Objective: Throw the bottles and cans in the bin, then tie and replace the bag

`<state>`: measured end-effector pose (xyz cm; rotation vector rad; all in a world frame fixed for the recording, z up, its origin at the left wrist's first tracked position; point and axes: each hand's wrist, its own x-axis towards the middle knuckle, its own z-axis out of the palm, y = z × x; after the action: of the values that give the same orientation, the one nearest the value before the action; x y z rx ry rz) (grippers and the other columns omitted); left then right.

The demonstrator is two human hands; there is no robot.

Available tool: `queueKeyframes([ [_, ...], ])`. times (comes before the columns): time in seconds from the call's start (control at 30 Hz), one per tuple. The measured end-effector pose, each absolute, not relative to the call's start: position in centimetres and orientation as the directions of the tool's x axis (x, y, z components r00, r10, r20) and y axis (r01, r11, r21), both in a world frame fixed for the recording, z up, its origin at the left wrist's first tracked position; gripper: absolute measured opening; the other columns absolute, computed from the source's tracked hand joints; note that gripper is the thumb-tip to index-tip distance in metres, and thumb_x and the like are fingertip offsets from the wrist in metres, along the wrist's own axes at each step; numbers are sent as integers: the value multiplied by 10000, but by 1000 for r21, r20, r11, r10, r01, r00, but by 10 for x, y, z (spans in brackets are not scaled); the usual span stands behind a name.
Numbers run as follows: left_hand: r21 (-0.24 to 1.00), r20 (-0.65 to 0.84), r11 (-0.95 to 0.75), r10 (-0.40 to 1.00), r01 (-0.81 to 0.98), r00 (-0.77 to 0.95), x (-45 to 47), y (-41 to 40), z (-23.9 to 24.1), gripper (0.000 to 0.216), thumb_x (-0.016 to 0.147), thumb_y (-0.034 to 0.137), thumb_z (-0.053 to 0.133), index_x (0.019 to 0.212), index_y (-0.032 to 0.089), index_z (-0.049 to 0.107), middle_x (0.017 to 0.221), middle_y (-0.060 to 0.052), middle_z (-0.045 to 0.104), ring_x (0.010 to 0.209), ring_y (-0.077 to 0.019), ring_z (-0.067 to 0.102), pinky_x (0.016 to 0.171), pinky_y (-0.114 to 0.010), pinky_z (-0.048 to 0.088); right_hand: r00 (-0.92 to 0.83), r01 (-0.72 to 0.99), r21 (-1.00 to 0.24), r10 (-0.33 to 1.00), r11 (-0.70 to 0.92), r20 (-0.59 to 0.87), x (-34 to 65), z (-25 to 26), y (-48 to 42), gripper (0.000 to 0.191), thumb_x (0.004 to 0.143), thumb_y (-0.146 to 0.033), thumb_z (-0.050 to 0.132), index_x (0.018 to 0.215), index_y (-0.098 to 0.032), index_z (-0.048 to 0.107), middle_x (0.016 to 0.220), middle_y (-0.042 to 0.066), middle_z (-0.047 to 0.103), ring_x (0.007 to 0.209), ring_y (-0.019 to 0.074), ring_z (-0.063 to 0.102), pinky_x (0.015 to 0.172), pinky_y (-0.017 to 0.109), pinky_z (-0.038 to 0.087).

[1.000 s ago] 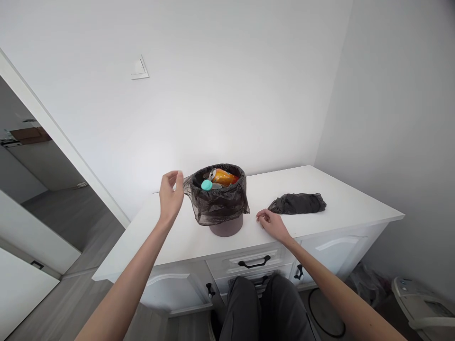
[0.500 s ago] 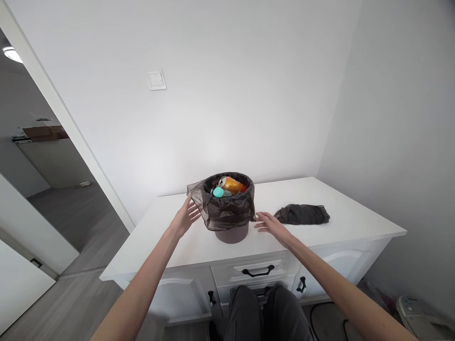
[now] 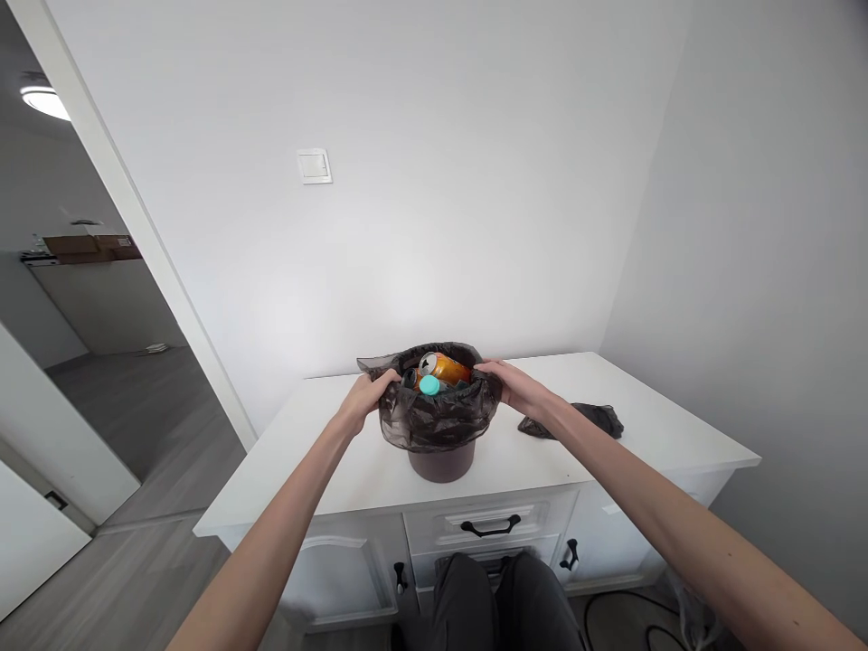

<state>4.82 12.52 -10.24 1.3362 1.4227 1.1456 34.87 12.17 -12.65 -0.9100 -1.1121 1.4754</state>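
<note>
A brown trash bin [image 3: 442,465] stands on the white cabinet top, lined with a dark, see-through trash bag [image 3: 438,423] folded down over its rim. Inside lie an orange drink can [image 3: 450,369], a bottle with a turquoise cap [image 3: 429,385] and another dark can [image 3: 410,378]. My left hand [image 3: 370,394] grips the bag at the left rim, thumb over the edge. At the right rim, my right hand [image 3: 510,383] is closed on the bag too, its fingers partly hidden by the plastic.
Behind my right forearm lies a bundled dark plastic bag [image 3: 600,418] on the white cabinet [image 3: 325,479]. The cabinet has black handles [image 3: 490,526] on its front. A wall with a light switch [image 3: 315,166] rises behind, and a doorway opens at the left.
Both hands have moved up and inward from beside the bin and closed on the bag at its rim. My right forearm now partly covers the bundled bag.
</note>
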Motion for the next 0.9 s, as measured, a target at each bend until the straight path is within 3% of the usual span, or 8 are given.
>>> queueKeyframes([
  [0.13, 962, 9, 3, 999, 272, -44, 24, 99, -95, 488, 627, 561, 847, 934, 195, 748, 864, -77, 759, 825, -249, 678, 657, -302, 504, -230, -236, -971, 973, -46, 10, 348, -115, 110, 338, 761, -269, 855, 1041, -218, 673, 910, 48, 761, 785, 188, 699, 620, 271, 576],
  [0.27, 980, 71, -43, 988, 196, -139, 14, 82, -74, 492, 648, 552, 848, 942, 180, 720, 824, -73, 748, 776, -229, 667, 612, -282, 482, -131, -203, -978, 989, 41, 68, 357, -88, 113, 477, 667, -214, 907, 1080, -227, 668, 785, 11, 712, 646, 157, 636, 527, 260, 512],
  [0.4, 990, 139, -131, 971, 51, -193, 19, 82, -50, 307, 696, 390, 806, 811, 205, 590, 591, 46, 549, 534, -113, 489, 494, -226, 347, -20, -207, -952, 972, 226, 235, 366, -55, 119, 508, 593, -232, 933, 1026, -230, 667, 658, -65, 565, 511, 87, 465, 444, 227, 369],
  [0.5, 958, 287, -281, 925, 61, -248, 23, 84, -41, 275, 728, 314, 747, 785, 233, 490, 537, 92, 433, 470, -88, 382, 461, -215, 286, 92, -166, -916, 930, 366, 356, 374, -41, 115, 477, 581, -274, 932, 969, -230, 659, 678, -75, 523, 507, 65, 412, 446, 221, 334],
  [0.63, 894, 442, -436, 823, 101, -357, 17, 77, -39, 264, 805, 359, 695, 810, 252, 454, 556, 78, 497, 491, -117, 456, 501, -242, 407, 257, -131, -885, 878, 446, 404, 388, -41, 94, 414, 604, -292, 916, 917, -227, 654, 720, -58, 548, 553, 78, 468, 469, 221, 374],
  [0.73, 898, 410, -438, 804, 37, -431, 6, 63, -41, 312, 786, 377, 751, 832, 252, 469, 594, 72, 532, 531, -123, 497, 539, -252, 450, 325, -201, -883, 879, 424, 348, 401, -52, 71, 397, 599, -278, 927, 900, -225, 673, 753, -36, 579, 628, 108, 544, 482, 218, 424],
  [0.9, 909, 324, -398, 861, -124, -392, -13, 31, -56, 354, 712, 351, 836, 876, 247, 540, 689, 45, 592, 590, -133, 547, 561, -256, 466, 358, -333, -867, 900, 371, 248, 433, -104, 48, 421, 622, -276, 949, 972, -254, 717, 888, -1, 668, 780, 143, 652, 569, 210, 565],
])
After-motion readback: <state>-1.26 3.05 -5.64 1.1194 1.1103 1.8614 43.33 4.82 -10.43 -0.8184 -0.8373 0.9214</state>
